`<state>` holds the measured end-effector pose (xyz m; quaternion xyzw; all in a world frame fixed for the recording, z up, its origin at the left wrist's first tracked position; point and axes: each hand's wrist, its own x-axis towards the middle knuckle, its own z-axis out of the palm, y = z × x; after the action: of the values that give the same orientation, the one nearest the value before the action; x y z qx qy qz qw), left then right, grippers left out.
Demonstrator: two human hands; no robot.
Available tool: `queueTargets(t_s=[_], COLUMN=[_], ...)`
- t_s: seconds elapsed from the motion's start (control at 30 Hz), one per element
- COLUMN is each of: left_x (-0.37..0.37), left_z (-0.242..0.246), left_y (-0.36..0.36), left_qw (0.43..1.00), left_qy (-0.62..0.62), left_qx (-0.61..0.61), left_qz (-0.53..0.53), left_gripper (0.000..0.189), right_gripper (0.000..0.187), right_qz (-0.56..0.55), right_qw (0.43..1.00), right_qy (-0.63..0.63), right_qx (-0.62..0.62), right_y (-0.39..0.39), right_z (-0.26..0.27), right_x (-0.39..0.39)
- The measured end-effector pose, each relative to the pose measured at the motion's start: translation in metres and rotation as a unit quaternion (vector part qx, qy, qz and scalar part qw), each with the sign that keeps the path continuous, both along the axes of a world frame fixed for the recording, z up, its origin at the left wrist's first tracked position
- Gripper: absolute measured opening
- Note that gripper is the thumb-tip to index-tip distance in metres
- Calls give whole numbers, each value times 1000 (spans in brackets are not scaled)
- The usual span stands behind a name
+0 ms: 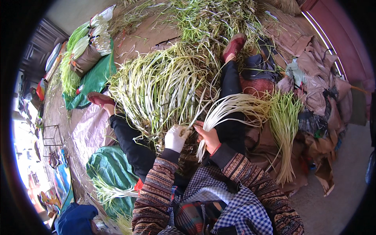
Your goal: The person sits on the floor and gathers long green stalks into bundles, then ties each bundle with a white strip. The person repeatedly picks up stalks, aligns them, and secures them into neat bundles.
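Observation:
My right hand [208, 137], with a red band at the wrist, is closed around a bunch of long pale garlic chives or similar shoots [232, 107], whose leafy ends hang over my right leg. My left hand [177, 138], in a white glove, is beside it, thumb and fingers pinched at a thin pale stalk that runs up between the hands. Between my legs lies a large heap of the same yellow-green shoots [158, 88], directly beyond the left hand. Another laid-out bunch [284, 138] rests at the right on brown sheeting.
Tangled green and dry stalks [217, 17] cover the ground ahead. Tied bundles [85, 55] lie on a green sheet [101, 76] at upper left. A green bag [113, 170] and a red-tied bunch [117, 191] are at lower left. Crumpled brown sacks [315, 79] lie at right.

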<state>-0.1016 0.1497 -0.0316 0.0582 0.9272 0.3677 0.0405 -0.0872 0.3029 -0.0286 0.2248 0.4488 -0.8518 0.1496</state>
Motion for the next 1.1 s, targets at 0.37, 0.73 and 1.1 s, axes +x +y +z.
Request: queueTargets(t_s=[0.37,0.73,1.1], left_x=[26,31,30], left_z=[-3,-13,17], left_y=[-5,-83,35], left_qw=[995,979,939], left_qy=[75,-32,-110], left_qx=[62,-14,325], left_qz=[-12,199,-20], left_gripper=[8,8,13], right_gripper=[19,30,58], right_qz=[-57,-69,92], right_qw=[998,995,982], right_qy=[-29,48,135], right_qx=[15,48,90], right_y=[-3,52,40], right_z=[-10,17,42], right_x=[8,15,31])
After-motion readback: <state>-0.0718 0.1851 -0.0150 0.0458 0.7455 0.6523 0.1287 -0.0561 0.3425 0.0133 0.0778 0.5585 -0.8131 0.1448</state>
